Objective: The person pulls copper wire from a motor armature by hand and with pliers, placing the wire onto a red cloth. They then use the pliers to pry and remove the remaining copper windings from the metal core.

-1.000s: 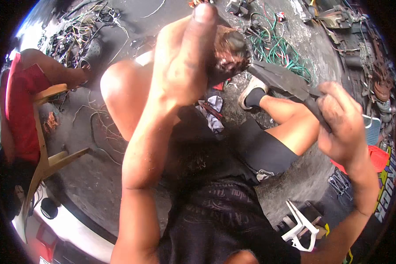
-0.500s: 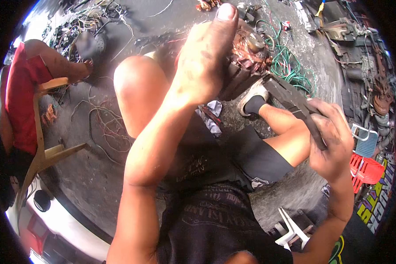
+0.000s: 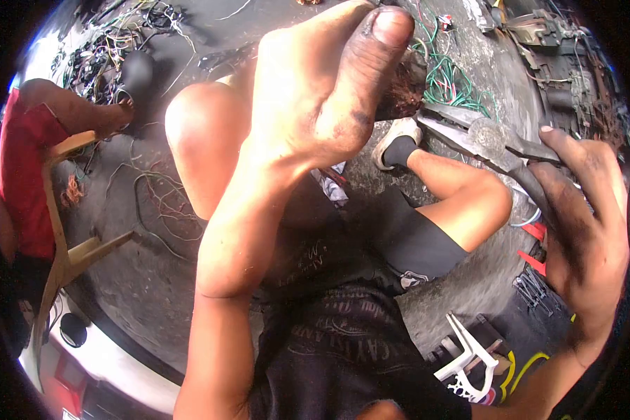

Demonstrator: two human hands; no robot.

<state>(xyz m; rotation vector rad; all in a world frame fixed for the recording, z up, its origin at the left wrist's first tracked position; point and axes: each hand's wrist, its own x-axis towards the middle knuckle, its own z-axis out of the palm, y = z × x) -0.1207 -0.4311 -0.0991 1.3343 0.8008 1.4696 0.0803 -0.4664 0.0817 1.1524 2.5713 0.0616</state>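
My left hand (image 3: 322,91) is raised close to the camera, its thumb pressed along a dark part with copper windings (image 3: 404,87), most of which the hand hides. On the right, my right hand (image 3: 584,189) holds large metal pliers (image 3: 486,140) by the handles. The handles are spread and the fingers are wrapped round them. The jaws of the pliers point left, close to the lower right side of the copper part; whether they touch it cannot be made out.
Green wires (image 3: 451,87) and dark metal parts (image 3: 574,70) lie beyond. A wire heap (image 3: 105,59) is at the upper left, near a person's leg in red shorts (image 3: 31,168) by a chair (image 3: 70,245). White plastic legs (image 3: 469,357) stand at the lower right.
My right hand has moved up and right, and the pliers' handles have spread apart. My left hand with the copper part has come nearer to the camera and turned.
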